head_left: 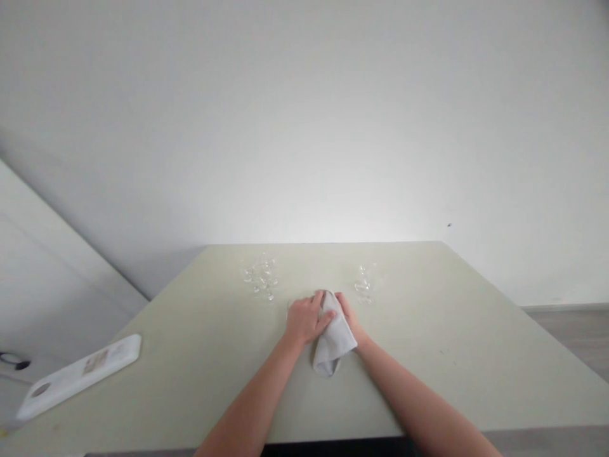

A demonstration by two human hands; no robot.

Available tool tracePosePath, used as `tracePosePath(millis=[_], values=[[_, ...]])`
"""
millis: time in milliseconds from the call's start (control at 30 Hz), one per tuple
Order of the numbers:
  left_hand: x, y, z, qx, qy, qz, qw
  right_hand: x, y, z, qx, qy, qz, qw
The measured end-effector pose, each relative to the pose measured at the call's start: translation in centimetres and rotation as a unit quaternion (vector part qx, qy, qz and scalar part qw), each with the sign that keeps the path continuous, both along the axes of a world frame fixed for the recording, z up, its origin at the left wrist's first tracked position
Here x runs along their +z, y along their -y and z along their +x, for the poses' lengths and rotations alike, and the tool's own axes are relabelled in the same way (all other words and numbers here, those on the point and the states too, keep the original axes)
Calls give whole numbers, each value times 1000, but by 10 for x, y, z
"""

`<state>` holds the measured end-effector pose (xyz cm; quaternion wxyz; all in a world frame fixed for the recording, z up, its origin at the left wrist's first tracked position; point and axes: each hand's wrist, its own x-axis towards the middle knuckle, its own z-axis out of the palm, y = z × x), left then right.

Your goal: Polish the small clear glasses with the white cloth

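Observation:
Both my hands meet at the middle of a pale table (428, 355). My left hand (303, 319) is curled, its fingers pressed on the top of a light grey cloth (333, 343). My right hand (349, 314) is wrapped in that cloth from the right side, mostly hidden by it. The cloth hangs down towards me in a folded bundle. Something may be inside the cloth, but I cannot make it out. A group of several clear glasses (261, 279) stands just beyond my left hand, and a smaller group of clear glasses (365, 285) stands beyond my right hand.
A white cutting board (80, 374) lies at the table's left edge, partly over it. A white wall rises behind the table. A strip of grey floor (575, 330) shows at the right.

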<state>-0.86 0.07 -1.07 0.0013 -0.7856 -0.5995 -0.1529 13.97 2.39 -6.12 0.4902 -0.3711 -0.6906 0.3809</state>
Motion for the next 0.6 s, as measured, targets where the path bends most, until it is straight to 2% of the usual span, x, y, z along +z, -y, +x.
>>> tracePosePath(millis=[67,133,233,367,467,600], values=[[2,0,4,-20,-32,23,999,-4,-1,0,4,-16,-20,1000],[2,0,6,-13,-33,7,999,-4,1,0,-15,-6,-18,1000],[-1,-2,1,-1,4,-31,1000,4,7,1,-32,53,23,998],[-6,-4,-7,0,59,-32,998,16,12,3,-13,108,80,991],[-3,-1,-5,-15,54,6,998,16,8,4,-24,55,71,996],[5,6,10,-14,4,67,998,6,0,3,-31,-58,-4,998]])
